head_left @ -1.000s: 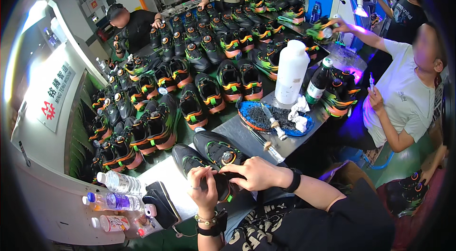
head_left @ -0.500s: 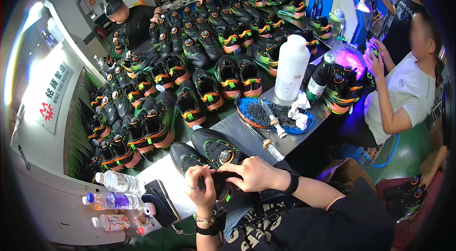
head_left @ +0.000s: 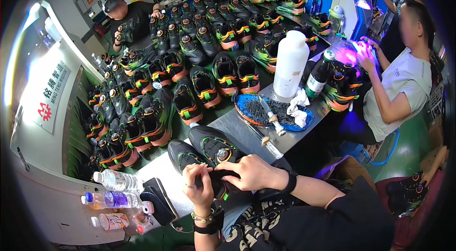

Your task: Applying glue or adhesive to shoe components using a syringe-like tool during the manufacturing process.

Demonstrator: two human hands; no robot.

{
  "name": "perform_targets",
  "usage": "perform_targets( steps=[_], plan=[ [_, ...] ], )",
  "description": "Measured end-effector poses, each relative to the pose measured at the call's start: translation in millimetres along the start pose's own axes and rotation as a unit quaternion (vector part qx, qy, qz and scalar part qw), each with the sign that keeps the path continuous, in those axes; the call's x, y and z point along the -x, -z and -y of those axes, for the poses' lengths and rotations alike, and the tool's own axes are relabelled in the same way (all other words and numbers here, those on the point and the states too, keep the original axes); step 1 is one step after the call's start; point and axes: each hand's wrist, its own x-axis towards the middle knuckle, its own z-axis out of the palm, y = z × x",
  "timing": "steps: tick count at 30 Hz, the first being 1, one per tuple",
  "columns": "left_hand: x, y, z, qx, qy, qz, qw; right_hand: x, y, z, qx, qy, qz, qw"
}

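Note:
My left hand (head_left: pixel 199 188) and my right hand (head_left: pixel 247 171) both grip a black shoe (head_left: pixel 214 149) with green trim that lies on the grey worktop (head_left: pixel 237 130) right in front of me. The left hand, with a ring and a bead bracelet, pinches the shoe's near end. The right hand, with a black wristband, lies over the shoe's heel part. A second matching black shoe (head_left: pixel 183 156) lies touching it on the left.
Many black, orange and green shoes (head_left: pixel 204 85) fill the conveyor beyond. A blue dish (head_left: pixel 273 111) with brushes, a white jug (head_left: pixel 289 63) and a dark bottle (head_left: pixel 317 75) stand ahead right. Water bottles (head_left: pixel 114 182) and a phone (head_left: pixel 159 199) lie left. People work at right and far end.
My hands have barely shifted on the shoe. The person at the right pulled their arm back from the far shelf and now holds both hands under a purple light.

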Motion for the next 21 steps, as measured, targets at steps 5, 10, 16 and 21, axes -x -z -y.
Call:
perform_targets(
  steps=[5,10,16,21],
  plan=[
    [0,-1,2,-0.002,-0.012,0.003,1.0,-6,24,7,-0.059,-0.028,0.108,0.992],
    [2,-1,4,-0.004,-0.003,-0.008,1.0,-25,41,6,-0.151,-0.085,0.277,0.945],
    [6,-6,8,0.112,0.01,-0.044,0.993,-23,21,15,-0.044,-0.054,0.205,0.976],
    [9,-1,8,0.075,0.005,-0.021,0.997,-24,2,5,-0.028,-0.037,0.132,0.99]
  ],
)
